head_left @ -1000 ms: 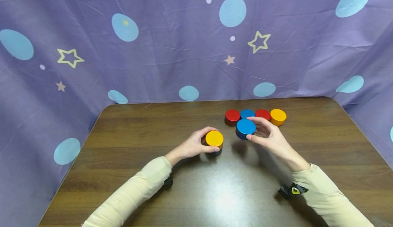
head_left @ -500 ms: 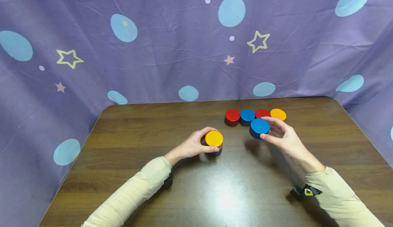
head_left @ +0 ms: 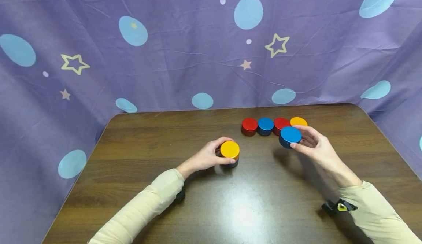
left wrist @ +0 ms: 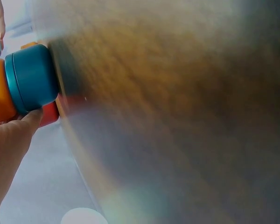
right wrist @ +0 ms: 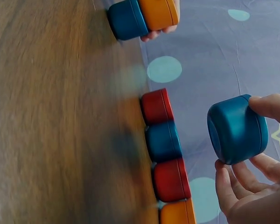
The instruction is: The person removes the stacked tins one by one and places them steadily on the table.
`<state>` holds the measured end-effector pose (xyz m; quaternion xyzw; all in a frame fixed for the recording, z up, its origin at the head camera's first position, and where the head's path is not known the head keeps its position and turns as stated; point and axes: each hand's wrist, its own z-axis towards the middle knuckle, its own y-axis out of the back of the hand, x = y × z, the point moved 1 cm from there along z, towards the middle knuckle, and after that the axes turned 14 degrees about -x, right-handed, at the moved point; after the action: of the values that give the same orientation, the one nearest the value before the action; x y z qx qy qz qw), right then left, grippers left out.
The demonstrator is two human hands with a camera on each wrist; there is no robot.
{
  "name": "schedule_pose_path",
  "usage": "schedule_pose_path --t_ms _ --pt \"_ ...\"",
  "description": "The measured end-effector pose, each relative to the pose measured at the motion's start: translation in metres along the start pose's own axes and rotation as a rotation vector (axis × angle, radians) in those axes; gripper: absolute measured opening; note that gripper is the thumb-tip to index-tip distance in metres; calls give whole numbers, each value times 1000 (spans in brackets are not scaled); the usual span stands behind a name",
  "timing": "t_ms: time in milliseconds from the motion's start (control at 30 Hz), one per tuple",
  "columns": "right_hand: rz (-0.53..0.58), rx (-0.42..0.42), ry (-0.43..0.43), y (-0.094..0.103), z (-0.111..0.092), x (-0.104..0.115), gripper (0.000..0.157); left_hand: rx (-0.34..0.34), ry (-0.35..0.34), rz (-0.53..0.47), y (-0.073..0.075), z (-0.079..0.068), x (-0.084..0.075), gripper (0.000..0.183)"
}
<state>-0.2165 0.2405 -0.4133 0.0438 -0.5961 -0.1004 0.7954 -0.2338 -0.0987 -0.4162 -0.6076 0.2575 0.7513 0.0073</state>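
In the head view, the left forearm reaches in from lower left, the left hand [head_left: 209,156] turned with its thumb on the near side and fingers behind a yellow canister [head_left: 229,148]. Its grip is closed around that canister, which sits on a dark blue canister [head_left: 233,164]. The right forearm slants in from lower right; the right hand [head_left: 321,149] pinches a bright blue canister [head_left: 291,135] between thumb and fingers, above the counter [head_left: 148,141] and in front of a row: red canister [head_left: 249,126], second blue canister [head_left: 265,126], second red canister [head_left: 281,124], second yellow canister [head_left: 298,121]. Both sleeves [head_left: 141,209] are pale and wrinkled. The counter has glossy wood grain with a bright glare; behind hangs a creased purple cloth [head_left: 184,46] printed with ovals and stars.

In the left wrist view, the left thumb lies against the stack near the join; the lower canister is a smooth, satin cylinder with a thin seam. The counter surface is blurred.

In the right wrist view, the right thumb presses the seamed end of the bright blue canister and fingertips support its side; its bottom edge is rounded, its finish softly metallic.
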Motion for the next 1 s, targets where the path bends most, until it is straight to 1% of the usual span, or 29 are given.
schedule_pose_path --t_ms 100,200,333,533,733,1000 --pt "-1 -14 -12 5 0 -1 50 -4 1 1 -2 3 14 56" --pt "-17 -33 -16 11 0 -2 50 -6 -2 -7 -3 3 18 56" --pt "-53 -58 -16 17 1 -3 52 -4 -7 -11 -2 4 20 55" --pt "-50 -69 -9 27 2 -4 53 -3 -17 -1 -2 3 18 54" --pt "-111 -101 -7 40 3 -10 53 -3 -12 -6 -3 4 19 54" --pt "-145 -153 -46 57 5 -21 51 -9 -11 1 -3 4 20 57"
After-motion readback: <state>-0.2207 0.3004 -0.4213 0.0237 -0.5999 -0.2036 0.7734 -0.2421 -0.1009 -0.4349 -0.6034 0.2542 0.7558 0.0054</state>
